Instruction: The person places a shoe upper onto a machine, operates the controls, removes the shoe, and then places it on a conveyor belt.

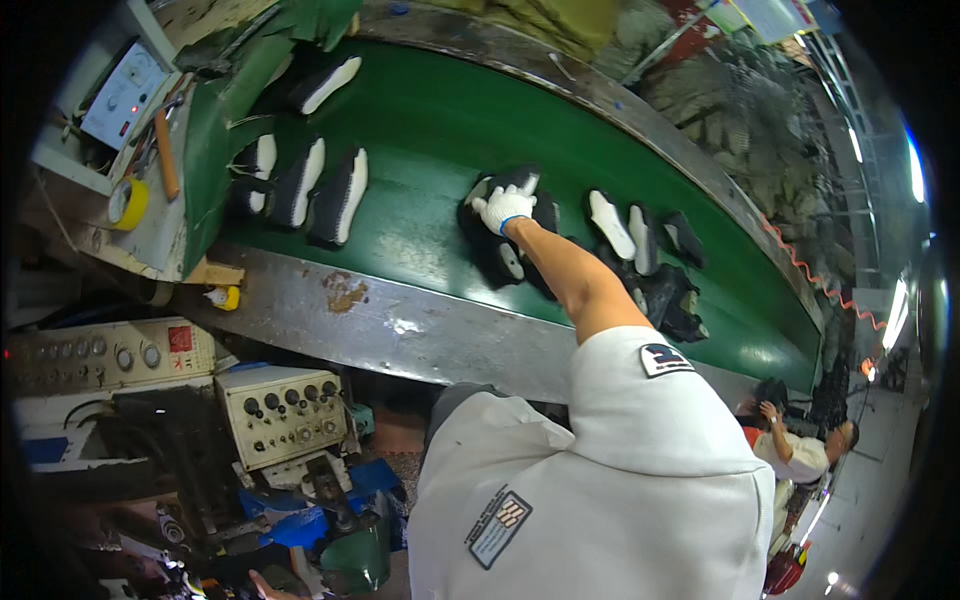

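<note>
My right hand [503, 208], in a white glove with a blue cuff, reaches far across a green conveyor belt [420, 130]. Its fingers are curled over a dark shoe [520, 180] in a small cluster; the glove hides part of the grip. Beside it, another dark shoe [500, 258] lies with its pale end showing. Right of my forearm are more dark shoes, one with its white sole [611, 224] turned up. At the belt's left end, several dark shoes with white soles rest on their sides, among them one shoe [340, 197]. My left hand is not visible.
A metal ledge [430, 335] runs along the belt's near side. Control boxes with knobs [285, 415] stand at lower left. An orange-handled hammer [166, 155] and yellow tape roll [127, 204] lie at the left. Another person [800, 450] works at far right.
</note>
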Tool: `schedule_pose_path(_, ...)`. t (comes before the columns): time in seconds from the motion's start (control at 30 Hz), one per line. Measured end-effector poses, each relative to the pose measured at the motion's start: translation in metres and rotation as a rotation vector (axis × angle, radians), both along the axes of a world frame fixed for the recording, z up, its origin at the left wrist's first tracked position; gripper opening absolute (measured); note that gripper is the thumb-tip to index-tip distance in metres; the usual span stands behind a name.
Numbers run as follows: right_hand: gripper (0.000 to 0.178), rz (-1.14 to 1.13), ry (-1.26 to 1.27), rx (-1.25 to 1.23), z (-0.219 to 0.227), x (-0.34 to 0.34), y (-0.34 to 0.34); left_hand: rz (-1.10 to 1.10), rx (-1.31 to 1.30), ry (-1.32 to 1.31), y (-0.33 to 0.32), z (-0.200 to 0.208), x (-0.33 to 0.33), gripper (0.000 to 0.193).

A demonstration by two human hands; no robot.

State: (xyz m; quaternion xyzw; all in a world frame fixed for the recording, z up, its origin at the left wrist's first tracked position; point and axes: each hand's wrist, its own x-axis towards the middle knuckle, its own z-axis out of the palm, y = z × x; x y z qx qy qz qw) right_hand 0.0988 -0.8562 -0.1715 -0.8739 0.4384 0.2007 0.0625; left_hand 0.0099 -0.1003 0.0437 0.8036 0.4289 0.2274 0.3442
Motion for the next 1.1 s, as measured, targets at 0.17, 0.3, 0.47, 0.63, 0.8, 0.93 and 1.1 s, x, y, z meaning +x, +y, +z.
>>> schedule_pose_path(0.17,0.068,0.121,-0.267,0.165,-0.055,0.109,0.027,-0.041,0.178,0.288,0.137,-0.045,-0.025,0.056)
schedule_pose_path(0.3,0.094,-0.267,-0.329,0.789,-0.099,0.205,0.109,-0.252,0.147,0.224,0.11,-0.026,-0.049,0.048)
schedule_pose_path(0.47,0.112,-0.669,-0.56,0.391,-0.145,0.254,0.186,-0.206,-0.27,0.145,0.111,-0.036,-0.106,0.036)
schedule_pose_path(0.63,0.056,-0.703,-0.858,1.384,-0.118,0.198,0.167,-0.104,-0.243,0.104,0.112,-0.048,-0.156,0.029)
schedule_pose_path(0.8,0.075,-0.515,-0.645,2.241,-0.021,0.075,0.246,-0.069,-0.274,-0.103,0.046,-0.039,-0.077,0.032)
schedule_pose_path(0.93,0.063,-0.773,-0.389,2.514,0.094,0.019,0.368,-0.203,-0.479,-0.125,-0.014,-0.021,0.008,0.031)
schedule_pose_path(1.1,0.041,-0.555,-0.141,2.421,0.074,0.001,0.487,-0.506,-0.917,-0.11,-0.027,-0.015,0.056,0.045)
